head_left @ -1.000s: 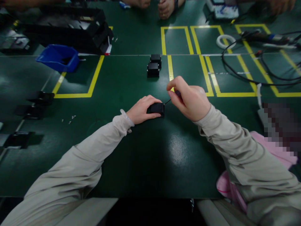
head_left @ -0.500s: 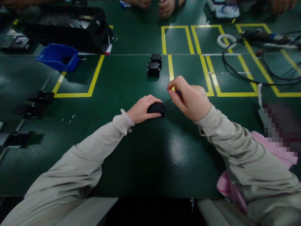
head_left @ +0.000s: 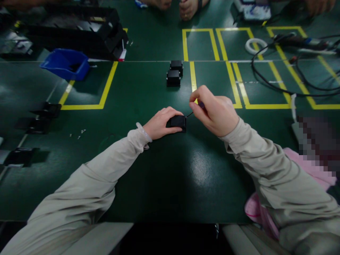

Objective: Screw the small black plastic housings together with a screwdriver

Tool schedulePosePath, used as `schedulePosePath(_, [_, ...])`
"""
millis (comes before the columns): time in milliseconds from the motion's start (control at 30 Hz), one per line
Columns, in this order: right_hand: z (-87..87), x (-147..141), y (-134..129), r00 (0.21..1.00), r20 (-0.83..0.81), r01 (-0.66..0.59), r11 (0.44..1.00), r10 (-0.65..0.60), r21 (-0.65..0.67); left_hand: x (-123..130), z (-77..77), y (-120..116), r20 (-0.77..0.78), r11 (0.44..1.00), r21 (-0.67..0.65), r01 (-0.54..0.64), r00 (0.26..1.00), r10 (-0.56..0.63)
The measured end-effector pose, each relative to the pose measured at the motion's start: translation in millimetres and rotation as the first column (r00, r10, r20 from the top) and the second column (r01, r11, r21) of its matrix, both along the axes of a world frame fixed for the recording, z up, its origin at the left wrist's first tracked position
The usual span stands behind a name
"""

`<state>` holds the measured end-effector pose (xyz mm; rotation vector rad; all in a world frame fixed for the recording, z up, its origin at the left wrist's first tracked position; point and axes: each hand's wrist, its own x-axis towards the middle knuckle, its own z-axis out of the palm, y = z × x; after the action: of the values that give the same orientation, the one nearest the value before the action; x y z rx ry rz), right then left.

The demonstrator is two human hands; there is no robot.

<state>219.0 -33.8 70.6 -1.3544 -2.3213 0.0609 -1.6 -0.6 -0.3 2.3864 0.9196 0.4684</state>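
Observation:
On the green table, my left hand [head_left: 162,124] grips a small black box [head_left: 177,122] between thumb and fingers, holding it against the tabletop. My right hand [head_left: 214,111] is closed around a screwdriver [head_left: 189,114]; its thin dark shaft slants down to the right end of the box. Most of the screwdriver's handle is hidden by my fingers. Beyond my hands stand two similar black boxes [head_left: 173,77], one just behind the other. Several small screws [head_left: 81,134] lie loose to the left of my left forearm.
A blue bin [head_left: 66,64] sits at the left, in front of black trays [head_left: 106,33]. Black parts [head_left: 20,156] lie at the left edge. Cable [head_left: 265,83] and a white ring [head_left: 255,46] are at the right. Another person's hand [head_left: 188,9] rests at the far side.

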Motion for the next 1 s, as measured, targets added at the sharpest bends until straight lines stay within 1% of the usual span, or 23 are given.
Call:
schedulePosePath(133, [1.1, -0.6, -0.8, 0.999, 0.034, 0.017, 1.000, -0.017, 0.001, -0.2, -0.3, 0.1, -0.002, 1.000, 0.005, -0.003, 1.000, 0.003])
schedulePosePath(400, [1.3, -1.1, -1.2, 1.000, 0.000, 0.010, 1.000, -0.010, -0.010, 0.4, 1.6, -0.1, -0.016, 1.000, -0.009, -0.008, 1.000, 0.007])
schedulePosePath(633, [1.5, -0.9, -1.2, 0.999, 0.030, 0.015, 1.000, -0.016, 0.005, 0.4, 0.8, 0.3, -0.010, 1.000, -0.010, -0.007, 1.000, 0.007])
schedulePosePath(800, [3.1, -1.9, -2.0, 0.999, 0.040, 0.024, 1.000, -0.024, -0.009, 0.6, 2.0, 0.1, -0.015, 1.000, -0.026, -0.012, 1.000, 0.011])
schedulePosePath(1000, [2.4, -2.0, -1.5, 1.000, 0.023, 0.017, 1.000, -0.017, -0.010, 0.8, 3.1, -0.1, -0.023, 0.999, -0.039, -0.017, 1.000, 0.017])
